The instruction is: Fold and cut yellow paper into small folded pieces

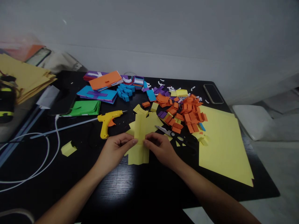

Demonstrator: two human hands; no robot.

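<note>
Between my two hands is a piece of yellow paper with crease lines and a narrower upper part. My left hand pinches its left edge between thumb and fingers. On the opposite edge, my right hand pinches it the same way. More yellow paper pieces lie just behind it, partly covered. A pair of scissors with dark handles rests beyond my right hand. To the left, a yellow glue gun with an orange trigger lies on the black table.
Small folded orange paper pieces are heaped behind the scissors. Large yellow sheets lie at right, below a phone. Folded green paper and blue paper sit at back left. A white cable loops at left.
</note>
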